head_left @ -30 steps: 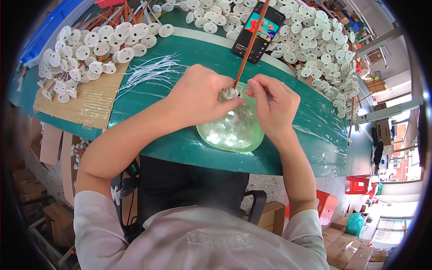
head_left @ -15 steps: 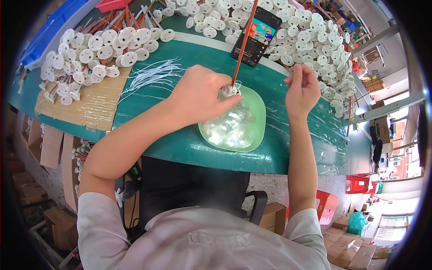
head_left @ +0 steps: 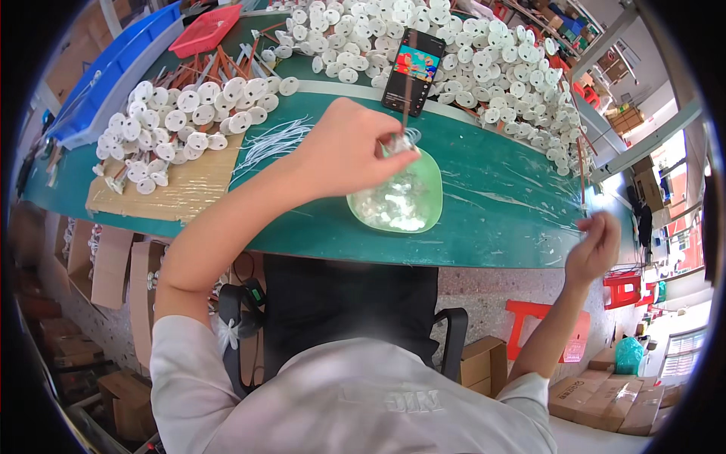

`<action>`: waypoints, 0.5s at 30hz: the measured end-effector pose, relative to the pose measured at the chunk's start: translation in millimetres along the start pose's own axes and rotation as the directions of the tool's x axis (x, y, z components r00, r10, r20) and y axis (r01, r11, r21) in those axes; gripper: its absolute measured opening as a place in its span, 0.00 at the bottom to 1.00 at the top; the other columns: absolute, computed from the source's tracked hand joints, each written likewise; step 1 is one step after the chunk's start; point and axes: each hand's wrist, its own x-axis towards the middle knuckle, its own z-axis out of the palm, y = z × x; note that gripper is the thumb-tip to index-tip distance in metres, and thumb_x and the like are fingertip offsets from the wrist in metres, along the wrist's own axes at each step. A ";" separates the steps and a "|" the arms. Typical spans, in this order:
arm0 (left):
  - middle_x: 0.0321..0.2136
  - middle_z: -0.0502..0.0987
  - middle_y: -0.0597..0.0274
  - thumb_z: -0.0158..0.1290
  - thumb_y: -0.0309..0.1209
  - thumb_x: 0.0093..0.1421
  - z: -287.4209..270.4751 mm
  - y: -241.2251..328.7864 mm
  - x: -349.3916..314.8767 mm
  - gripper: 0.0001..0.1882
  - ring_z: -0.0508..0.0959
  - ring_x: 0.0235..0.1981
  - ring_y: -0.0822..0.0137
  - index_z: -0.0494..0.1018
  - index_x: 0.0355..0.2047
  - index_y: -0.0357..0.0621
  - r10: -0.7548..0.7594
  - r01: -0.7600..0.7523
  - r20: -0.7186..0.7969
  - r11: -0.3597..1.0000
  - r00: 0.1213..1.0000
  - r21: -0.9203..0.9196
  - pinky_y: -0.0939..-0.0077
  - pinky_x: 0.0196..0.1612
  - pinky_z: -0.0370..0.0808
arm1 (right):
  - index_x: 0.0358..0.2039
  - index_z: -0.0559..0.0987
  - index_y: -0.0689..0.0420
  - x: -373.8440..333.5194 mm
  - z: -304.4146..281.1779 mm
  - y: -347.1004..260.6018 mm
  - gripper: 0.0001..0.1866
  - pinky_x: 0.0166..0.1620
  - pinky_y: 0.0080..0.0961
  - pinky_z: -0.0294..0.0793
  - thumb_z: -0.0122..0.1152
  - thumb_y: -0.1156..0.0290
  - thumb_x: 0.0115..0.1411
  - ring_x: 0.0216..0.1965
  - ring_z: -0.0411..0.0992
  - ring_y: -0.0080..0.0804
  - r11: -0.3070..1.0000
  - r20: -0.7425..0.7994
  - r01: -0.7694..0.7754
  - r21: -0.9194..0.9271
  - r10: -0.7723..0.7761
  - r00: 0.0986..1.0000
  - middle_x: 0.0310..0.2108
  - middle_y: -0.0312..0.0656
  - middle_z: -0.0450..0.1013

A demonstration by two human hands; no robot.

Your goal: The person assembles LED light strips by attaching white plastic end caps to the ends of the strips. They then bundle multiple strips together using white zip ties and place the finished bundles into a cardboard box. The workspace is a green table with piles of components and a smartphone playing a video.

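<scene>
Head view: mid-frame, the left hand (head_left: 344, 147) has a tight, pinching grip on the rod's (head_left: 406, 113) low end, above the bowl (head_left: 438, 185). The right hand (head_left: 594, 248) has swung far right (too blurry to tell its grip), so the left holds alone.

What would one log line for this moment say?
left hand: pinching brown-stemmed white piece by green bowl; right hand: out to right; shiny bits: in bowl
</scene>
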 end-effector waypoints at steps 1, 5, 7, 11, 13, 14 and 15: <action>0.17 0.77 0.55 0.65 0.35 0.51 -5.9 13.3 -2.5 0.13 0.81 0.19 0.66 0.80 0.29 0.36 0.027 -0.025 0.041 0.999 0.999 -0.042 0.77 0.24 0.75 | 0.45 0.74 0.65 -12.3 -13.6 11.1 0.09 0.31 0.21 0.72 0.50 0.79 0.66 0.26 0.74 0.30 0.990 -0.010 -0.105 -0.100 0.104 0.995 0.33 0.44 0.76; 0.19 0.78 0.55 0.64 0.33 0.52 -9.4 60.0 -33.3 0.11 0.82 0.20 0.65 0.77 0.26 0.38 0.184 -0.162 0.108 0.970 0.977 -0.182 0.76 0.24 0.75 | 0.60 0.66 0.63 -59.2 -42.8 23.6 0.23 0.37 0.24 0.75 0.54 0.73 0.66 0.36 0.76 0.29 0.829 -0.214 -0.538 -0.150 0.505 0.836 0.45 0.46 0.75; 0.19 0.77 0.56 0.63 0.33 0.52 10.0 78.6 -51.0 0.11 0.82 0.22 0.61 0.76 0.26 0.38 0.215 -0.191 0.074 0.951 0.974 -0.245 0.72 0.25 0.76 | 0.64 0.62 0.62 -78.7 -46.7 15.9 0.28 0.40 0.25 0.75 0.56 0.70 0.65 0.41 0.75 0.29 0.751 -0.177 -0.652 0.102 0.659 0.731 0.49 0.46 0.73; 0.24 0.77 0.52 0.59 0.37 0.56 61.3 110.3 -78.5 0.14 0.79 0.27 0.49 0.76 0.35 0.38 0.352 -0.259 0.346 0.922 0.870 -0.286 0.59 0.31 0.76 | 0.64 0.62 0.61 -104.1 -8.3 -70.5 0.31 0.44 0.27 0.73 0.58 0.64 0.65 0.48 0.72 0.34 0.590 0.295 -0.548 0.593 0.474 0.830 0.50 0.47 0.72; 0.26 0.78 0.50 0.58 0.38 0.57 69.8 127.1 -87.6 0.16 0.79 0.29 0.49 0.76 0.37 0.37 0.331 -0.167 0.572 0.932 0.751 -0.321 0.57 0.32 0.76 | 0.59 0.66 0.62 -103.4 0.7 -120.2 0.26 0.40 0.27 0.73 0.53 0.59 0.68 0.41 0.74 0.35 0.348 0.346 -0.430 0.833 0.278 0.896 0.41 0.47 0.75; 0.26 0.78 0.49 0.58 0.38 0.57 77.1 129.4 -93.2 0.16 0.79 0.28 0.48 0.76 0.38 0.36 0.352 -0.164 0.596 0.923 0.722 -0.348 0.58 0.33 0.76 | 0.56 0.69 0.62 -106.7 -1.0 -134.3 0.23 0.38 0.27 0.73 0.51 0.56 0.69 0.38 0.74 0.35 0.213 0.375 -0.417 0.884 0.209 0.903 0.37 0.47 0.75; 0.25 0.77 0.49 0.58 0.38 0.57 81.8 131.0 -95.7 0.17 0.79 0.28 0.48 0.76 0.38 0.36 0.375 -0.169 0.620 0.915 0.689 -0.366 0.58 0.33 0.76 | 0.50 0.72 0.61 -117.0 -9.3 -137.7 0.20 0.35 0.28 0.74 0.48 0.56 0.70 0.34 0.75 0.36 0.104 0.435 -0.458 0.883 0.190 0.880 0.33 0.47 0.75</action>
